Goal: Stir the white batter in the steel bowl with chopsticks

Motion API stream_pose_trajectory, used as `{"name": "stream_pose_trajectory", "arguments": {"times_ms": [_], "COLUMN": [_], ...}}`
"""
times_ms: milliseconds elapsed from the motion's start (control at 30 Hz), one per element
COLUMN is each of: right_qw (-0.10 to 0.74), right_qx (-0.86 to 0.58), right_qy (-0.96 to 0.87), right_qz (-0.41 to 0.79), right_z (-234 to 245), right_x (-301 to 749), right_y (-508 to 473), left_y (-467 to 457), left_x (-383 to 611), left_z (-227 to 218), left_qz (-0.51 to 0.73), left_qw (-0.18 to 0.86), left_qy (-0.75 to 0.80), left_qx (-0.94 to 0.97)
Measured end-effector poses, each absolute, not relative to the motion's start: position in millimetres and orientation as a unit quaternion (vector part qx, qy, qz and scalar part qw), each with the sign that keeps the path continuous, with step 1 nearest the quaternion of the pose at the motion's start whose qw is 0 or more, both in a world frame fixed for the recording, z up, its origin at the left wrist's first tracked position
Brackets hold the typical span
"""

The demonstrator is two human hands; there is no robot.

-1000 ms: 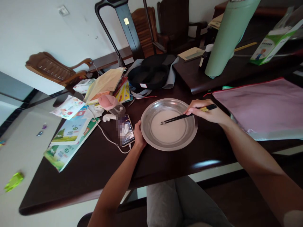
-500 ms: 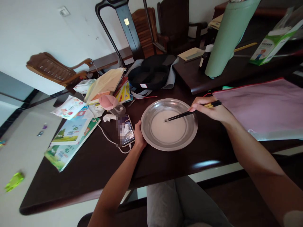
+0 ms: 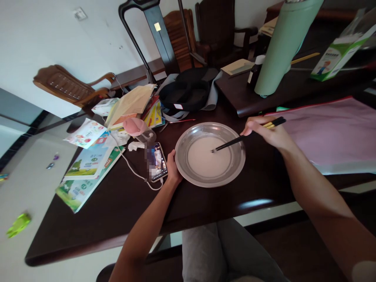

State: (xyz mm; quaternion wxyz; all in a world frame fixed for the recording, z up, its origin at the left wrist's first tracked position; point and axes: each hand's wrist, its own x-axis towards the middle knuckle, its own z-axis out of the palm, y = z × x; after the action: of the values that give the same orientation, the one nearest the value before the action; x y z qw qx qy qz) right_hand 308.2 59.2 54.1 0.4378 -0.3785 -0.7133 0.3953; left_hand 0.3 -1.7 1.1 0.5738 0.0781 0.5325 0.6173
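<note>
One dark worktop [image 3: 117,221] is carrying a metal bowl [image 3: 188,175] near its front edge, with pale liquid [image 3: 207,164] covering the bottom. The left grip [image 3: 174,170] is clasping the bowl's left rim, fingers mostly hidden. The right grip [image 3: 269,133] is pinching black chopsticks [image 3: 232,142], their tips pointing down over the liquid.

Left fingers [image 3: 170,160]: mostly hidden by the metal bowl [image 3: 206,183], centre of frame.
Chopsticks [image 3: 230,143]: middle covered by the right fingers [image 3: 249,125].
Phone [image 3: 160,161]: left edge lost under blocky pixels.
Green flask [image 3: 283,51]: top cut off, upper right.
Pink pouch [image 3: 329,135]: runs past the right edge.
Booklets [image 3: 88,163]: small print unreadable, left.
Green floor object [image 3: 19,225]: blurred, lower left.
</note>
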Motion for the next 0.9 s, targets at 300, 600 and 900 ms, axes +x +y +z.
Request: {"name": "stream_pose_trajectory", "arguments": {"times_ms": [300, 600, 900], "right_qw": [0.369, 0.380, 0.480], "right_qx": [-0.316, -0.257, -0.246], "right_qy": [-0.732, -0.713, -0.679], "right_qz": [0.477, 0.530, 0.498], "right_z": [53, 52, 46], "right_x": [296, 299, 306], "right_y": [55, 55, 62], "left_y": [-1, 0, 0], "left_x": [1, -1, -1], "left_z": [1, -4, -5], "left_qz": [0.630, 0.628, 0.618], "left_qw": [0.563, 0.563, 0.568], "left_qy": [0.527, 0.530, 0.536], "left_qx": [0.087, 0.092, 0.087]}}
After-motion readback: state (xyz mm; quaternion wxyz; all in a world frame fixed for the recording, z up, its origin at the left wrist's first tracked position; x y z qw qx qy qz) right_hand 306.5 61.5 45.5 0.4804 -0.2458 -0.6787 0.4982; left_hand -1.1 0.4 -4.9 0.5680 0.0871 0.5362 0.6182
